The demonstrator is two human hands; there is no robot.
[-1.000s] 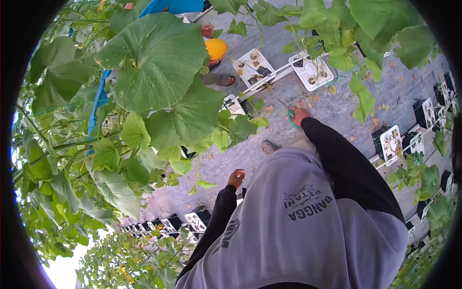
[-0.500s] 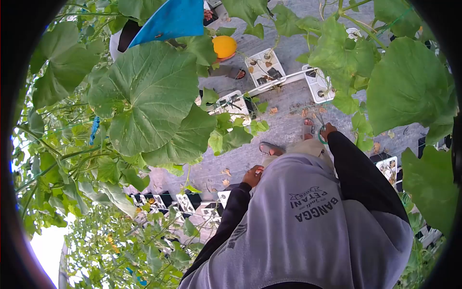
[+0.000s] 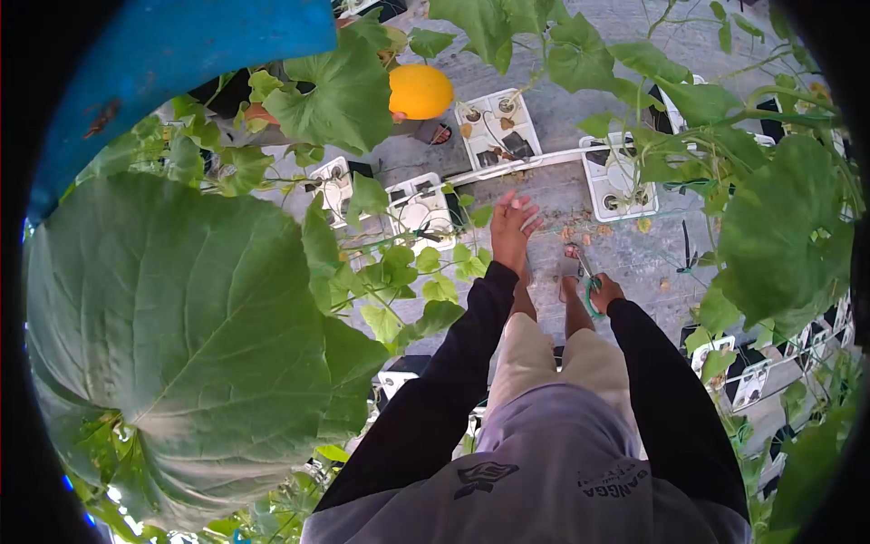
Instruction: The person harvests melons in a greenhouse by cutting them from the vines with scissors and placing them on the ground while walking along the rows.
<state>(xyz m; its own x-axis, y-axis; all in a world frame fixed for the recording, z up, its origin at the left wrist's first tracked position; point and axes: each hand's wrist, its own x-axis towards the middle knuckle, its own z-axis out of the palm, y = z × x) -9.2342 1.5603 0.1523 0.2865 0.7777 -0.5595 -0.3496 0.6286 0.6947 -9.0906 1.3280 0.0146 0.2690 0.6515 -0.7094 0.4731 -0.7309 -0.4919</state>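
My left hand (image 3: 512, 232) reaches forward with its fingers apart and nothing in it. Green-handled scissors (image 3: 591, 288) are in my right hand (image 3: 604, 296), their metal blades pointing forward above the grey floor. Beyond my left hand hangs a round yellow fruit (image 3: 420, 92), with part of another person's hand at its lower left edge. Leafy vines (image 3: 399, 267) grow just left of my left hand.
White planter boxes (image 3: 498, 129) stand along a white pipe (image 3: 517, 169) ahead. A large leaf (image 3: 208, 335) fills the left side, below a blue sheet (image 3: 199, 68). More leaves (image 3: 784, 231) hang at the right. Dry leaves lie on the grey floor.
My left hand has moved forward from beside my body, and its fingers have spread. My right hand still has the scissors. The blue sheet and large leaf at the left now look bigger.
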